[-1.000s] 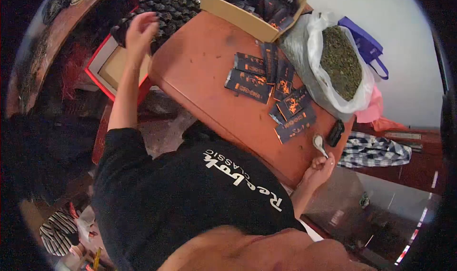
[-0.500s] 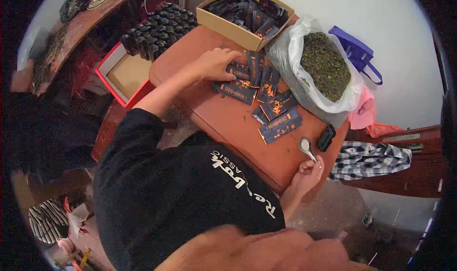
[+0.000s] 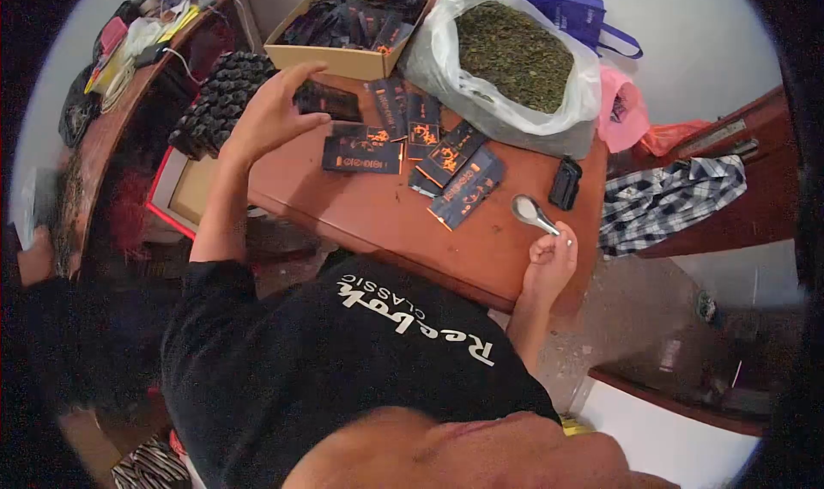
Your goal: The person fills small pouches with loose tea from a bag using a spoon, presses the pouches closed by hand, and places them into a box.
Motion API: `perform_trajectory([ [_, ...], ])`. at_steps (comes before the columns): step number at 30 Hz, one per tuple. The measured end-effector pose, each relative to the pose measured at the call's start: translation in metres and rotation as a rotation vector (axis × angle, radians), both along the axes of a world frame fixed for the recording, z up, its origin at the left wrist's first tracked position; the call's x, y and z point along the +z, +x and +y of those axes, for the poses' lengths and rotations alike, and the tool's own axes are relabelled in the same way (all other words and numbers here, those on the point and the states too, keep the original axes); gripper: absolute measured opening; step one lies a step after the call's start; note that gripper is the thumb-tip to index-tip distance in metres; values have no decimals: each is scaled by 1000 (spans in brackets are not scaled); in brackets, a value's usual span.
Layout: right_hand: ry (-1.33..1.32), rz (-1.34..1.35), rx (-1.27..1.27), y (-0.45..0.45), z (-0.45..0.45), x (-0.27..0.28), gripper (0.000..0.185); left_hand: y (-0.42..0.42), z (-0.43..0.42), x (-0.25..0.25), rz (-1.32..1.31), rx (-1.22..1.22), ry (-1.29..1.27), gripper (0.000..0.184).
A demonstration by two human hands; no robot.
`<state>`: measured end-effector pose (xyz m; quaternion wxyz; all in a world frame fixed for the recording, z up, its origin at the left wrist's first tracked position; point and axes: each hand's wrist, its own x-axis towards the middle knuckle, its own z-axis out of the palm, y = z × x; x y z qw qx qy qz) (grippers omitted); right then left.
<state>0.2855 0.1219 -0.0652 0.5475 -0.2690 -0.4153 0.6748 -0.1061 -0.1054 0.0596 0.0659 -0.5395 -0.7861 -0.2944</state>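
Drawn back from the packets (image 3: 447,156) since the earlier frame, the left hand (image 3: 270,115) is held with fingers spread wide. Packets are strewn before the leaf bag (image 3: 515,128), where a spoon (image 3: 532,212) is gripped by the curled right hand (image 3: 551,259).

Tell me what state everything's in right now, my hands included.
Left hand: open, fingers spread
Right hand: closed around the spoon's handle
Spoon: held, bowl outward
Dark packets: lying on the table, several overlapping
Cardboard box: open, with more packets inside
Clear plastic bag: open, filled with dried leaves
Red-edged box: open, partly hidden
Checked cloth: crumpled
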Motion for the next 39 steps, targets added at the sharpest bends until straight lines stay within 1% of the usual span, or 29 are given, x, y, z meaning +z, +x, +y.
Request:
perform_trajectory([
  [2,-15,-17,-33,-2,-1,4,20,13,-2,14,-22,-56,21,71],
  [5,65,45,3,-7,-2,10,20,36,-1,32,-2,-144,-11,71],
  [6,87,8,-1,-13,-9,23,22,48,3,40,15,-178,-47,72],
  [7,120,-84,44,-19,-17,35,22,55,7,43,30,-221,-82,73],
  [8,153,-178,83,-25,-23,48,22,57,13,40,37,-348,-70,78],
  [9,186,-272,117,-31,-28,55,22,64,19,41,14,-388,-164,79],
  [12,256,-420,289,-54,-44,59,20,103,27,62,-60,-479,-419,79],
  [13,284,-471,329,-60,-47,57,19,110,27,62,-73,-479,-436,79],
  [15,276,-439,400,-73,-54,39,19,123,39,57,-82,-514,-465,79],
  [16,316,-456,424,-75,-58,45,19,120,43,41,-123,-569,-433,82],
  [17,356,-479,448,-76,-62,51,19,123,46,38,-121,-572,-427,83],
  [20,419,-457,434,-79,-63,44,18,131,51,31,-167,-584,-390,85],
  [22,433,-477,441,-78,-64,43,18,133,52,24,-245,-595,-337,86],
  [25,479,-522,429,-79,-67,38,17,132,48,-1,-545,-508,-269,85],
  [28,430,-433,440,-75,-64,32,18,137,47,-34,-908,-487,-113,77],
  [29,398,-478,487,-74,-64,33,18,135,40,-45,-840,-480,-96,74],
  [30,403,-460,477,-73,-64,31,20,135,39,-57,-774,-463,-81,72],
  [31,320,-488,506,-71,-64,32,20,136,37,-66,-709,-447,-67,69],
  [32,229,-516,533,-71,-66,38,20,136,34,-67,-706,-415,-58,66],
  [33,300,-491,502,-71,-63,31,21,136,33,-66,-696,-393,-44,63],
  [34,255,-497,500,-69,-61,30,21,136,32,-66,-663,-394,50,62],
  [35,306,-473,437,-68,-57,30,21,134,32,-63,-605,-386,111,61],
  [36,340,-552,361,-64,-56,46,21,131,34,-56,-540,-385,170,61],
  [38,341,-448,238,-55,-49,68,21,131,40,-50,-419,-366,290,62],
  [39,399,-423,136,-50,-46,78,21,132,42,-49,-398,-349,325,63],
])
